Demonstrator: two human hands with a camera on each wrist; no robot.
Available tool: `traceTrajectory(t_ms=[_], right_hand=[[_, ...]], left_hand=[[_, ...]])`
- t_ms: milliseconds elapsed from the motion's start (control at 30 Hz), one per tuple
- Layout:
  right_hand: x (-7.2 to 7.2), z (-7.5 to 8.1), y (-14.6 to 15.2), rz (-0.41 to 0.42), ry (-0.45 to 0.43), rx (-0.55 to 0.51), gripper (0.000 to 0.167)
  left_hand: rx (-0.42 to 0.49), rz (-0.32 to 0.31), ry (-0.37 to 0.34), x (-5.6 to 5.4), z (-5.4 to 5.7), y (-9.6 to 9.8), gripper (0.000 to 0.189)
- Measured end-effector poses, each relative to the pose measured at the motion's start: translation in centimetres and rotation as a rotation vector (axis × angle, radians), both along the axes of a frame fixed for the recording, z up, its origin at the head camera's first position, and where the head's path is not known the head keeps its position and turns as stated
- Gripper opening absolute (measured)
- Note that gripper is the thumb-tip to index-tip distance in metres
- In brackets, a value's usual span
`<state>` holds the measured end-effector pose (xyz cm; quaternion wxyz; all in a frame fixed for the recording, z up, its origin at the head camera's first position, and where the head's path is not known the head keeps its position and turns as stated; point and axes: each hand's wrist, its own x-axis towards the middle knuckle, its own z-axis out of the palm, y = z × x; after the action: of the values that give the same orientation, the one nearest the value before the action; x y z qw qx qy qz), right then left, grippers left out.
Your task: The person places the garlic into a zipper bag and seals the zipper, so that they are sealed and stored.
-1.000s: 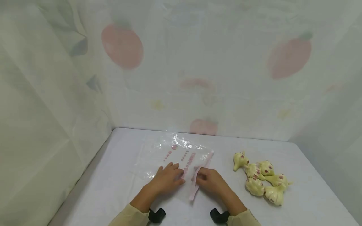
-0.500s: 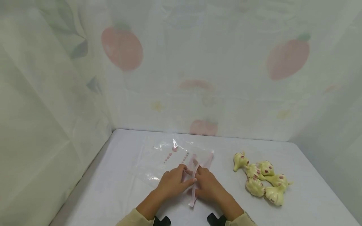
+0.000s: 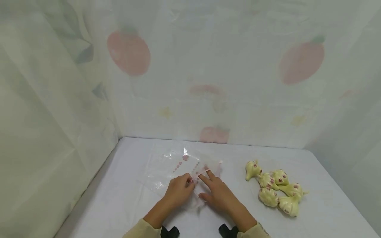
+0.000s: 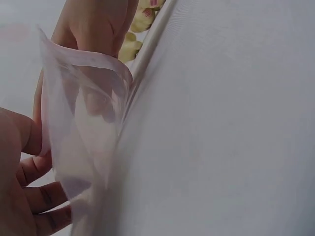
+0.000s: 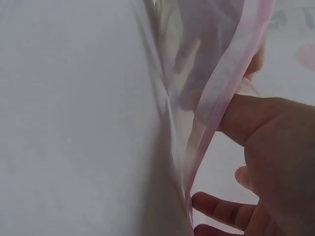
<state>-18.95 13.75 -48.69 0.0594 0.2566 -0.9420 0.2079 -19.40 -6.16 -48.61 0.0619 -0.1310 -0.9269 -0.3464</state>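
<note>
A clear zip bag (image 3: 171, 165) with a pink rim and pink printing lies on the white table, its mouth toward my right hand. My left hand (image 3: 179, 190) pinches the bag's rim between thumb and finger. In the left wrist view the mouth gapes below its pink rim (image 4: 91, 59). My right hand (image 3: 218, 193) is at the mouth with fingers spread and fairly straight. The right wrist view has its thumb (image 5: 241, 118) reaching behind the pink band (image 5: 216, 93) into the bag. Several pale garlic bulbs (image 3: 269, 196) with purple marks lie right of my right hand.
The white table (image 3: 98, 201) runs back to a curtain (image 3: 253, 109) printed with strawberries. More cloth (image 3: 44, 132) hangs along the left side. Black curved pieces (image 3: 170, 232) sit by both wrists.
My left hand has moved right from lying on the bag to its rim. The right hand's fingers have spread at the mouth, and the rim has opened. The garlic has not moved.
</note>
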Motion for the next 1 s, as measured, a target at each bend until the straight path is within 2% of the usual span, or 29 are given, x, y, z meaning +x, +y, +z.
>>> traceTrajectory(t_ms=[100, 233, 433, 567, 633, 733, 833, 933, 1000], right_hand=[[-0.2, 0.2, 0.3, 0.009, -0.027, -0.044, 0.060], [-0.6, 1.3, 1.4, -0.028, 0.011, -0.133, 0.044], [-1.6, 2.9, 4.4, -0.169, 0.164, -0.224, 0.030], [-2.3, 3.7, 6.7, -0.264, 0.255, -0.245, 0.028], [-2.5, 4.1, 8.0, -0.333, 0.263, -0.223, 0.030], [-2.6, 4.9, 9.8, -0.446, 0.206, -0.143, 0.038], [-2.6, 5.5, 11.4, -0.540, 0.075, -0.068, 0.048], [-2.6, 5.7, 12.5, -0.604, -0.058, -0.025, 0.055], [-2.6, 5.6, 13.0, -0.617, -0.124, -0.010, 0.059]], left_hand=[[0.042, -0.002, -0.012, -0.3, -0.4, -0.4, 0.014], [0.071, -0.005, -0.011, -0.8, -0.7, -0.7, 0.016], [0.090, -0.035, -0.023, -1.4, -0.7, -0.5, 0.014], [0.074, -0.034, -0.028, -1.5, -0.7, -0.6, 0.014], [0.063, -0.030, -0.022, -1.4, -0.8, -0.7, 0.014], [0.053, -0.030, -0.003, -1.2, -0.9, -0.8, 0.014], [0.053, -0.028, 0.009, -1.2, -0.9, -0.7, 0.014], [0.062, -0.024, 0.007, -1.2, -0.8, -0.5, 0.015], [0.062, -0.027, 0.005, -1.4, -0.7, -0.4, 0.015]])
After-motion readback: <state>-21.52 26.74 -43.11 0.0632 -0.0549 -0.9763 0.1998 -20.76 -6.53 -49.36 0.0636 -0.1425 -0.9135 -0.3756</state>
